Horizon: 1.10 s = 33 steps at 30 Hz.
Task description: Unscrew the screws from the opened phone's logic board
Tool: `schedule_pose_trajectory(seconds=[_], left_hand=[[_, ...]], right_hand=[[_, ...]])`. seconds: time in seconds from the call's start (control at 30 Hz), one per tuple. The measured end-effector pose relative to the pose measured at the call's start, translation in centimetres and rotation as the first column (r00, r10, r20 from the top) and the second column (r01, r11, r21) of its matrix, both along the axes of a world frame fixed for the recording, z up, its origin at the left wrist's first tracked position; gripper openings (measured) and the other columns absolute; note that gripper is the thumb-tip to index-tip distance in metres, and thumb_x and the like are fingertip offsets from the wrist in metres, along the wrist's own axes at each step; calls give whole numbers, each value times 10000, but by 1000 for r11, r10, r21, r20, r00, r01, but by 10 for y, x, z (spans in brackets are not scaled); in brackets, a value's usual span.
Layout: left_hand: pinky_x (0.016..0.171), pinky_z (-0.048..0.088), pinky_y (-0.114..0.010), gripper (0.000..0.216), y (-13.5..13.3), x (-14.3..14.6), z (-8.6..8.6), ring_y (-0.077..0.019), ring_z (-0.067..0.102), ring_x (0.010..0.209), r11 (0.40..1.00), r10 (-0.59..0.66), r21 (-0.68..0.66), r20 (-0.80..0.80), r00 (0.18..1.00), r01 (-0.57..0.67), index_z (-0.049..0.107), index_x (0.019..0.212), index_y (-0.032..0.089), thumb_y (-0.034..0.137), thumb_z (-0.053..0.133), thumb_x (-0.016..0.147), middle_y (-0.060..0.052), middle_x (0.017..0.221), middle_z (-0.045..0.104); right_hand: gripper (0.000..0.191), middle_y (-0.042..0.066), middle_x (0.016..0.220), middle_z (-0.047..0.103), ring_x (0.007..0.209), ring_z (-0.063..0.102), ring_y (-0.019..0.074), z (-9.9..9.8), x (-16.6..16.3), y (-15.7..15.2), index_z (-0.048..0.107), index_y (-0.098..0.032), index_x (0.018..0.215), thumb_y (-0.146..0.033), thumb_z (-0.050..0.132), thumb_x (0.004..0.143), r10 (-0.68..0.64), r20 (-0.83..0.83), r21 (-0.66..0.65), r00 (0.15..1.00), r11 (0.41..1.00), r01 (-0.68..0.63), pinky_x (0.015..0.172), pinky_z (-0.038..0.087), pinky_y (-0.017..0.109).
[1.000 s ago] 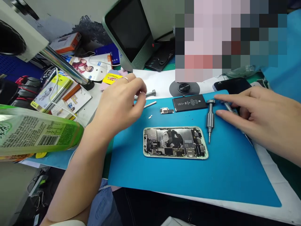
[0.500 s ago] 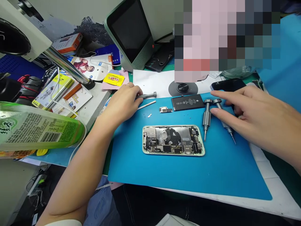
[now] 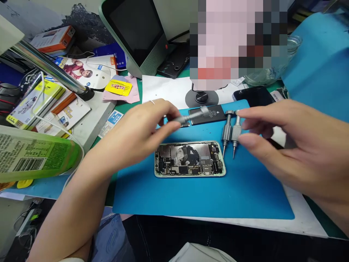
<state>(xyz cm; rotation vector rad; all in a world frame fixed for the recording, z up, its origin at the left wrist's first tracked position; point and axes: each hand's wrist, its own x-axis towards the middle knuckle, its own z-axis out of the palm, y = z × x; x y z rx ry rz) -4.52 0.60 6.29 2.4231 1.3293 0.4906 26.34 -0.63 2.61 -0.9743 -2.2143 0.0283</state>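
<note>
My left hand [image 3: 152,127] is closed around a grey screwdriver [image 3: 192,115], raised above the mat and blurred, its capped end pointing right. Fingers parted, my right hand [image 3: 283,142] hovers beside a knurled grey screwdriver [image 3: 236,134]; its fingertips are at or very near the handle. A darker screwdriver [image 3: 227,131] lies alongside, both tips toward me. Below the hands sits an opened phone [image 3: 191,160], its circuit board exposed. A black phone battery [image 3: 214,114] lies behind it, partly covered by the raised screwdriver. One small metal part [image 3: 185,124] is mostly hidden by my left hand.
Everything lies on a blue mat [image 3: 201,198]. Behind it are a round dark disc with a knob [image 3: 201,97], a dark phone [image 3: 253,95] and a screen device [image 3: 136,32]. A green-labelled bottle [image 3: 38,154], boxes [image 3: 35,103] and a metal pole [image 3: 51,69] crowd the left.
My left hand has lifted its screwdriver off the mat and brought it right. The right-hand screwdriver has turned to lie parallel with the other one. The view has shifted slightly.
</note>
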Motion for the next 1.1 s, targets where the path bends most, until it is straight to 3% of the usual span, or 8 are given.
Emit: schedule_pose_trajectory(seconds=[0.13, 0.23, 0.33, 0.63, 0.9, 1.0, 1.1], left_hand=[[873, 501, -252, 81, -7, 14, -5, -146, 675, 1008, 960, -279, 14, 161, 947, 280, 650, 1197, 184, 217, 626, 1127, -25, 1126, 737], [917, 503, -256, 80, -6, 20, -14, -157, 681, 1034, 933, -359, 67, 173, 917, 353, 637, 1199, 170, 212, 625, 1130, -41, 1118, 738], [904, 518, -280, 96, -5, 24, -21, -177, 691, 1028, 913, -407, 109, 172, 897, 394, 625, 1198, 163, 237, 611, 1139, -55, 1111, 739], [884, 577, -303, 99, -7, 30, -27, -188, 730, 969, 874, -450, 273, 141, 882, 403, 642, 1185, 142, 202, 656, 1108, -69, 1071, 775], [922, 609, -310, 97, -5, 32, -30, -199, 763, 1015, 873, -463, 254, 161, 872, 417, 646, 1209, 154, 190, 621, 1122, -86, 1108, 798], [882, 614, -307, 97, -6, 33, -28, -197, 775, 995, 880, -446, 279, 200, 873, 385, 655, 1200, 173, 213, 653, 1112, -77, 1080, 807], [857, 611, -294, 106, -10, 37, -27, -174, 783, 933, 927, -360, 250, 381, 851, 280, 688, 1156, 203, 236, 739, 1070, -41, 1019, 818]], right_hand=[[345, 31, 1042, 776, 850, 737, 113, -4, -5, -5, 643, -199, 1385, -358, 678, 1080, 166, -80, -73, 983, 982, -172, 830, 624, 236], [227, 35, 1066, 823, 929, 783, 122, -3, -8, -7, 664, -212, 1288, -252, 688, 1066, 258, -109, -53, 960, 963, -265, 933, 645, 228], [241, 37, 1065, 845, 924, 807, 137, 0, -10, -10, 673, -226, 1266, -203, 725, 1032, 313, -168, -79, 935, 941, -329, 922, 668, 240], [214, 23, 1010, 835, 874, 791, 118, 1, -15, -13, 708, -204, 1188, -213, 790, 991, 302, -312, -87, 901, 935, -344, 899, 644, 207], [203, 34, 993, 821, 935, 796, 114, -3, -13, -13, 711, -176, 1171, -189, 792, 986, 326, -334, -84, 885, 924, -372, 932, 650, 205], [296, 61, 1104, 807, 1038, 790, 137, -5, -11, -12, 671, -180, 1284, -220, 770, 1008, 351, -305, -12, 885, 928, -372, 979, 653, 231], [514, 115, 1277, 761, 1205, 761, 193, -7, -12, -9, 564, -195, 1500, -249, 745, 1022, 395, -245, 87, 886, 919, -385, 1028, 669, 307]])
